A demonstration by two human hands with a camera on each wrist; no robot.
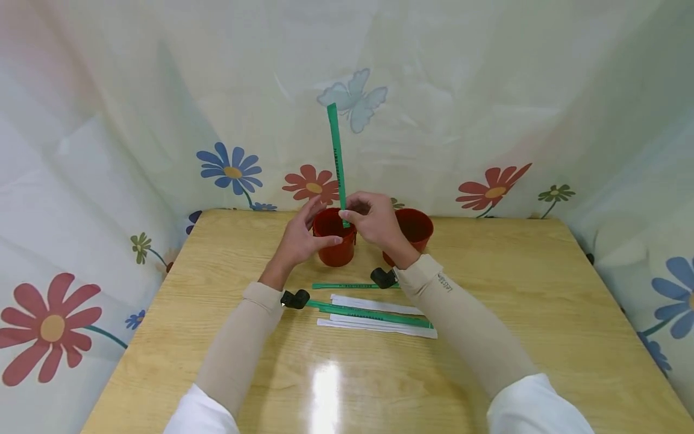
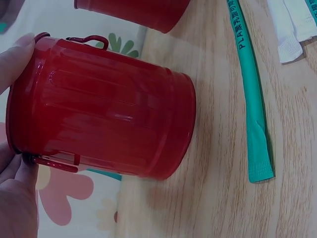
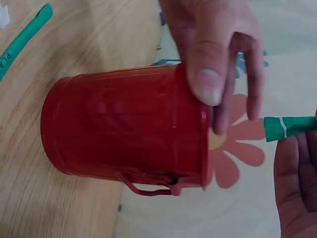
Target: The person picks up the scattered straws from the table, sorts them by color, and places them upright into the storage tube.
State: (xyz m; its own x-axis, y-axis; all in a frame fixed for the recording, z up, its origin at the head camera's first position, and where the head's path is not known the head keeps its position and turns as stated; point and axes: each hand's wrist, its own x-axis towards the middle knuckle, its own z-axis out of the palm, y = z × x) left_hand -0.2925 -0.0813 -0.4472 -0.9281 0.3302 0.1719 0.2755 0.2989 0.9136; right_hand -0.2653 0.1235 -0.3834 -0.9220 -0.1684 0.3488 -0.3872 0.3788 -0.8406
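Note:
Near the back of the table, my left hand holds a small red metal bucket by its rim, thumb on the near side and fingers round the far side. My right hand pinches a green paper-wrapped straw near its lower end. The straw stands nearly upright over the bucket's mouth. In the right wrist view its crimped end shows just beyond the rim. Wire handles stick out from the bucket's wall, which stands close over the table in the left wrist view.
A second red bucket stands to the right, partly behind my right wrist. One green straw lies in front of the buckets. Nearer me is a loose pile of white-wrapped straws and green ones. A flowered curtain hangs behind the table.

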